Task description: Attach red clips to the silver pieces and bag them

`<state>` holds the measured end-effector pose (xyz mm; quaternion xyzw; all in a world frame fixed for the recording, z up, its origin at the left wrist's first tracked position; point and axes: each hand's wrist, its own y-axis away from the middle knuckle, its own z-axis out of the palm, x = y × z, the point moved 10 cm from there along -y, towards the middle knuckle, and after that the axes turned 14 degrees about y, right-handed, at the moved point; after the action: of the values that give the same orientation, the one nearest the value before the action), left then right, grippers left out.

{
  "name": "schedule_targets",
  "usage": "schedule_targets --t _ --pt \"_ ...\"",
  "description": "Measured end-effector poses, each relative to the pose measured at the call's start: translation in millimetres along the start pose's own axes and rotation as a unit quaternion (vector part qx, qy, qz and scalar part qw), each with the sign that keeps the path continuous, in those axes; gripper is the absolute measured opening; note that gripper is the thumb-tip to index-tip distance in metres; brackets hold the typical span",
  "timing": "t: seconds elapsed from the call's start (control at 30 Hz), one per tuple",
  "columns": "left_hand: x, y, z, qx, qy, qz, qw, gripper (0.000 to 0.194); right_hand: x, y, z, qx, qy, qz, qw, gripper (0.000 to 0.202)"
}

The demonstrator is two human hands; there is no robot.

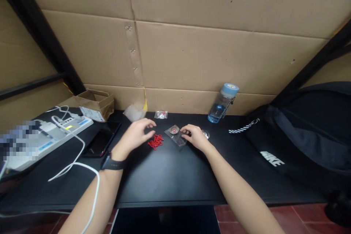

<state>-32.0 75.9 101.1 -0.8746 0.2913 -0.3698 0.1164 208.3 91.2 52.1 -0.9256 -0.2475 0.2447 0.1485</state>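
My left hand is just up and left of a small heap of red loops, its thumb and fingers apart with nothing between them. A small clear plastic bag with a round silvery piece and a bit of red in it lies in the middle of the table. My right hand has its curled fingertips on the right edge of this bag, pinching it. Partly hidden behind my right hand is another round shiny piece. Farther back lies a second small packet with something round and red in it.
On the left are a phone, a white power strip with cables and an open cardboard box. A crumpled clear bag and a blue-lidded water bottle stand along the cardboard wall. A black backpack fills the right side.
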Motion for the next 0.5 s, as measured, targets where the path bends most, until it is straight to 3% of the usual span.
schedule_targets --t 0.1,0.2,0.5 --pt "37 -6 45.5 -0.042 -0.061 0.039 0.996 0.026 -6 -1 -2 0.007 0.005 -0.003 1.0 0.007" --pt "49 -6 69.3 -0.05 -0.112 0.047 0.991 0.032 -12 0 -6 0.006 -0.001 -0.01 1.0 0.005" --pt "35 -6 71.5 -0.057 -0.101 0.042 0.992 0.01 -20 0 0 -0.002 -0.027 -0.046 0.999 0.008"
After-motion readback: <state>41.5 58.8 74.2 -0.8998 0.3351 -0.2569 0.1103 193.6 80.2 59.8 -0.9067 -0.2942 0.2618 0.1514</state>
